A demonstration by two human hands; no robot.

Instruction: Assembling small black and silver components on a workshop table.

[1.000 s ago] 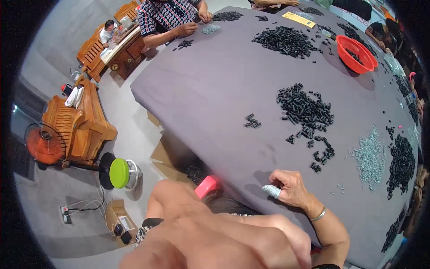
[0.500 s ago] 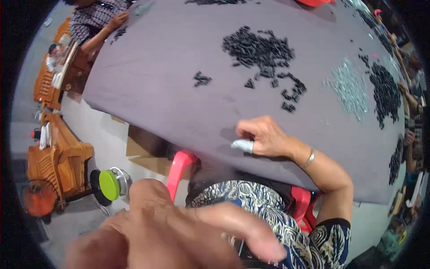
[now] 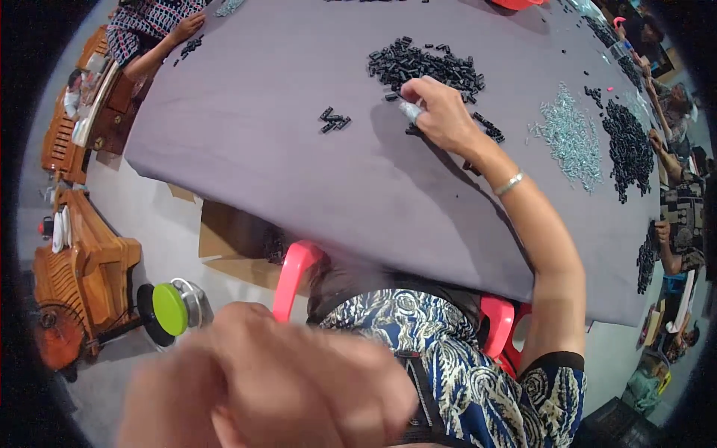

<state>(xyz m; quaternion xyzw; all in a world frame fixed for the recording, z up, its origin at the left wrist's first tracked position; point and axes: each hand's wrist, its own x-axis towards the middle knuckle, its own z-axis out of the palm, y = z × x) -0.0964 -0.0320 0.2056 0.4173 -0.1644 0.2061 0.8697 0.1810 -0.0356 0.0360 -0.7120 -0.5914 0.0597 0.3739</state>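
My right hand (image 3: 441, 116) stretches out over the grey-covered table (image 3: 261, 149), a silver bracelet (image 3: 509, 183) on its wrist and a pale wrap on one finger. Its fingertips rest at the near edge of a heap of small black parts (image 3: 426, 63); whether they pinch one is hidden. A few loose black parts (image 3: 334, 119) lie to its left. My left hand (image 3: 276, 381) is a large blur close to the camera at the lower left, fingers curled in, nothing visible in it.
A pile of silvery parts (image 3: 571, 138) and another black heap (image 3: 631, 145) lie to the right. Other people sit at the far left corner (image 3: 149, 30) and the right edge (image 3: 676, 216). Below the table: pink stool (image 3: 295, 272), cardboard (image 3: 231, 246), wooden furniture (image 3: 82, 276), green-faced round device (image 3: 170, 308).
My right hand has gone from the table's near edge forward to the black heap. The view has tipped down, showing more of my lap. My left hand stays blurred near the camera.
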